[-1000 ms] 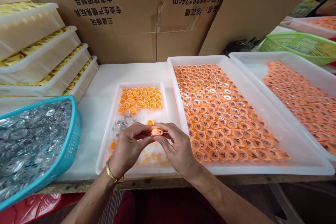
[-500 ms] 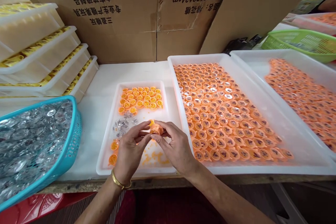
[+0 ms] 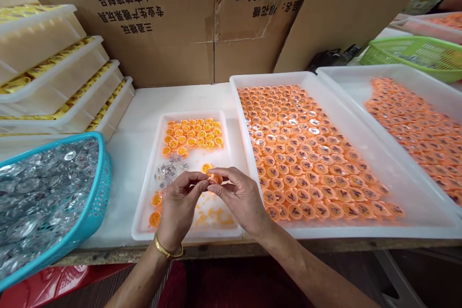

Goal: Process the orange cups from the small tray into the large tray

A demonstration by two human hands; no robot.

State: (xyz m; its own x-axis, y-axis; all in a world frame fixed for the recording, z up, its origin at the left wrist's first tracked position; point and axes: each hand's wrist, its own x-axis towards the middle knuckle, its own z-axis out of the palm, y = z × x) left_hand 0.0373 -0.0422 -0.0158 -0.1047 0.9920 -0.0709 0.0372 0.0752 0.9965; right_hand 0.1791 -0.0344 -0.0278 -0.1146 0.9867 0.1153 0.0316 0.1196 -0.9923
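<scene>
Over the small white tray (image 3: 144,219), my left hand (image 3: 180,202) and my right hand (image 3: 240,199) meet with closed fingertips on one small orange plastic cup (image 3: 215,179). The fingers partly cover the cup, and its contents do not show. Just behind it in the tray lies a cup with yellow filling (image 3: 206,168). Further back stand rows of orange cups (image 3: 191,133) filled with yellow bits. Clear plastic lids (image 3: 169,169) lie in a small heap left of my fingers. Yellow crumbs (image 3: 214,216) are scattered below my hands.
On the right, a large white tray (image 3: 361,154) holds rows of lidded orange cups, with a second tray (image 3: 407,74) beyond. A blue basket (image 3: 103,178) of clear lids stands left, before stacked white trays (image 3: 97,74). Cardboard boxes (image 3: 180,53) wall off the back.
The orange cup has turned between my fingers and is now more covered. My hands stay in nearly the same place, and the view has shifted slightly.
</scene>
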